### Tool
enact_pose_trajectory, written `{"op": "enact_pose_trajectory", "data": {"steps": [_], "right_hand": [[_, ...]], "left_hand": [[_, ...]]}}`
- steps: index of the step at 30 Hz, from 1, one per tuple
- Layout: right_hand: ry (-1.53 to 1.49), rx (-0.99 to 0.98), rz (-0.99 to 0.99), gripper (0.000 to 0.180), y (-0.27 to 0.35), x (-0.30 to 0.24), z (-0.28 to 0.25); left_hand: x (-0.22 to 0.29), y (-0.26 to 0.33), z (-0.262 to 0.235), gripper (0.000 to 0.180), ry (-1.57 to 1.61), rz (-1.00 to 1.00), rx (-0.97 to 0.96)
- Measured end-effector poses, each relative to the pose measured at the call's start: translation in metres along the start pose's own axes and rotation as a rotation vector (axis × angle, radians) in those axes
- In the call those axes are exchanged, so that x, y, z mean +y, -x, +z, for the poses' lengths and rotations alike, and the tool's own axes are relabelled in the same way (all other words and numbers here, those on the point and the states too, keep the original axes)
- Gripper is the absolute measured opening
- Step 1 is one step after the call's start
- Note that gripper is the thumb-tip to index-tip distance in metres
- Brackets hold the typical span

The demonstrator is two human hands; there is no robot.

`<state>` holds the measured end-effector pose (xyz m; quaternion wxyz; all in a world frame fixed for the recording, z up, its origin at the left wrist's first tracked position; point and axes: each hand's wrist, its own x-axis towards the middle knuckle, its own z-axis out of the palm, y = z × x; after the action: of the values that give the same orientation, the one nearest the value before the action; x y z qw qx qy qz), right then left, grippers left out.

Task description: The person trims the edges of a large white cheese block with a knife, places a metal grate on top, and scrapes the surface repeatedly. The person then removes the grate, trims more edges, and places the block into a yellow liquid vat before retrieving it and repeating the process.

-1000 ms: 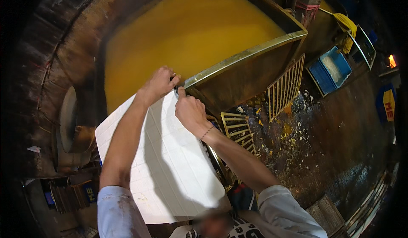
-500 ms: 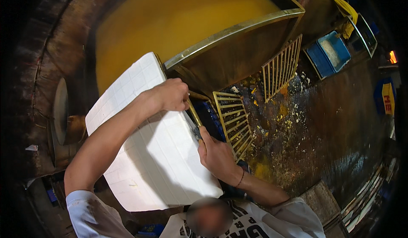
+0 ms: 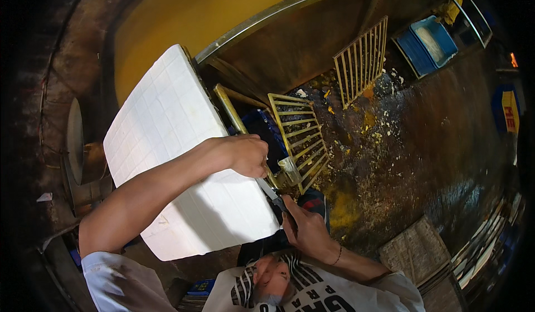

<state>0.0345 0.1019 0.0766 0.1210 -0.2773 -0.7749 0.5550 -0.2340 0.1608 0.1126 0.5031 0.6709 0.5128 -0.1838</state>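
A large white slab [image 3: 167, 106], looking like tofu and marked with a grid of fine lines, lies in front of me, tilted across the view. My left hand [image 3: 249, 155] is at its right edge, fingers curled down; what they hold, if anything, is hidden. Lower along the same edge, my right hand [image 3: 308, 229] grips a knife [image 3: 271, 192] with a pale blade and a dark handle. The blade lies against the slab's side. A brass-coloured metal bar [image 3: 230, 108] runs beside that edge and passes under my left hand.
Beyond the slab stands a big vat [image 3: 267, 21] of yellow liquid with a metal rim. Two slatted racks [image 3: 301, 136] are to the right, above a wet floor [image 3: 390, 161] strewn with white and yellow scraps. A blue crate [image 3: 418, 53] sits far right; wooden boards [image 3: 418, 250] lie near right.
Both hands have moved nearer to me along the slab's right edge, the right hand with the knife. The view has shifted, so the slab and racks appear slightly higher and further left.
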Motion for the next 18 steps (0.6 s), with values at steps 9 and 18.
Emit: {"op": "enact_pose_trajectory", "data": {"steps": [9, 18], "right_hand": [[-0.039, 0.061, 0.010, 0.047, 0.034, 0.042, 0.031], [-0.510, 0.083, 0.007, 0.040, 0.105, -0.040, -0.027]], "left_hand": [[0.019, -0.041, 0.025, 0.035, 0.106, -0.088, -0.263], [0.055, 0.176, 0.080, 0.027, 0.891, 0.299, 0.598]]}}
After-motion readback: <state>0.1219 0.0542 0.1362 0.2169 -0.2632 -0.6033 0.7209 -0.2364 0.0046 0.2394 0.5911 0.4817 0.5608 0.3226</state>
